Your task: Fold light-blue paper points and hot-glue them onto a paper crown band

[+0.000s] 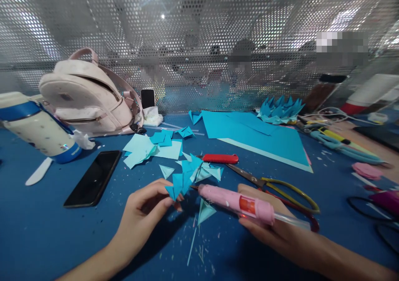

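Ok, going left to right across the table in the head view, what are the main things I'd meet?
Cream-and-blue bottle → black phone lying flat → left hand → folded blue paper in its fingers → pink glue gun, held in the right hand → pink round piece.

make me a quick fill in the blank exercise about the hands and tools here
1. The left hand holds small folded paper pieces coloured ____.
2. The right hand holds a pink cylindrical plastic glue gun, its nozzle pointing toward the picture's ____ side.
3. The long-bladed metal scissors have one red handle loop and one ____ loop.

Missing words: blue; left; yellow.
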The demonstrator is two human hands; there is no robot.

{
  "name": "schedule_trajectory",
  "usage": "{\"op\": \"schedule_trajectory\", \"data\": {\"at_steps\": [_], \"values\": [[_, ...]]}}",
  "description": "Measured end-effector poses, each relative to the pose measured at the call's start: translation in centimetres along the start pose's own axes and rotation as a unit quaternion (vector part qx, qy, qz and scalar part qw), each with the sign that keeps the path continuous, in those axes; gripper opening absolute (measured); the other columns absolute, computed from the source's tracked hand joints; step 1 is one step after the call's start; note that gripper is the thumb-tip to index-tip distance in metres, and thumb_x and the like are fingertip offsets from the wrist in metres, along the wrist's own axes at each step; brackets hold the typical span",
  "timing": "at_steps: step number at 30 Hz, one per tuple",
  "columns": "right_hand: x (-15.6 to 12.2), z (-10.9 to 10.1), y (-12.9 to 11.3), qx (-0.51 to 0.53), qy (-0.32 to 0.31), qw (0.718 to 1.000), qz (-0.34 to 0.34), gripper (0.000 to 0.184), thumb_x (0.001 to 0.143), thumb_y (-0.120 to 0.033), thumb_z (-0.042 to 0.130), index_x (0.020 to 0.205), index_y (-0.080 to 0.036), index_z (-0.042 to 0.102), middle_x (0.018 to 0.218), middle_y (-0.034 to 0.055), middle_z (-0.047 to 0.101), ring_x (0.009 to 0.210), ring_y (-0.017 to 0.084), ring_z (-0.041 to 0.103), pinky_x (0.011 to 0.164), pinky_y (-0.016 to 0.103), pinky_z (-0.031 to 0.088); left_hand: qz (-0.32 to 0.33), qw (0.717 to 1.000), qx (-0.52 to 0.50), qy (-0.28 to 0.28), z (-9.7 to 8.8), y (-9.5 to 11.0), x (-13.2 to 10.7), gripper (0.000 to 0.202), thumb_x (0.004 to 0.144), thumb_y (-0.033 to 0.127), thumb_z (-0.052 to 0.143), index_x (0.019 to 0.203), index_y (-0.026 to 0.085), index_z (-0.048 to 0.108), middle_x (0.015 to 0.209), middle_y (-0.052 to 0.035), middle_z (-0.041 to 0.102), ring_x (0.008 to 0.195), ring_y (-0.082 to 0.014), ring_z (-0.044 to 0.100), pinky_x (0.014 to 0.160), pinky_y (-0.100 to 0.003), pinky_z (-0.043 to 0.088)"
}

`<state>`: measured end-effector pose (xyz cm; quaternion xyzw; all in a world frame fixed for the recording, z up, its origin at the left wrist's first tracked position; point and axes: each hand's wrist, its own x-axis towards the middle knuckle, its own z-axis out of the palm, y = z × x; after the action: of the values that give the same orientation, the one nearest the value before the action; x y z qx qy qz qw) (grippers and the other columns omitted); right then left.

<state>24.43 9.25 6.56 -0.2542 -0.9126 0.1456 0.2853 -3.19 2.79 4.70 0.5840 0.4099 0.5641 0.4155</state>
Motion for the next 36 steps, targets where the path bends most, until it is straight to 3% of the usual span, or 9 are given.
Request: {"op": "schedule_trajectory", "data": {"at_steps": [15, 36], "values": [[-0.8, 0.0, 0.8, -0.049, -0.021, 0.998, 0.023, 0.019, 0.095, -0.032, 0.046, 0.088, -0.023, 0.062, 0.078, 0.0029, 0.067, 0.068, 0.018, 0.063, 0.067, 0.027, 0.055, 0.011, 1.000, 0.010, -0.006, -0.1, 0.0, 0.2, 0.016, 0.093, 0.017, 0.058, 0.087, 0.024, 0.071, 0.084, 0.0001, 0.066, 0.070, -0.0115, 0.065, 0.069, -0.021, 0.053], [-0.7, -0.2, 0.8, -0.039, -0.012, 0.998, 0.047, 0.023, 0.095, -0.033, 0.047, 0.082, -0.022, 0.062, 0.071, 0.0018, 0.065, 0.058, 0.016, 0.060, 0.059, 0.024, 0.052, -0.027, 0.999, -0.006, 0.024, 0.0, -0.1, 0.6, 0.016, 0.091, 0.019, 0.061, 0.082, 0.023, 0.073, 0.081, 0.0006, 0.069, 0.067, -0.0117, 0.067, 0.068, -0.020, 0.053]]}}
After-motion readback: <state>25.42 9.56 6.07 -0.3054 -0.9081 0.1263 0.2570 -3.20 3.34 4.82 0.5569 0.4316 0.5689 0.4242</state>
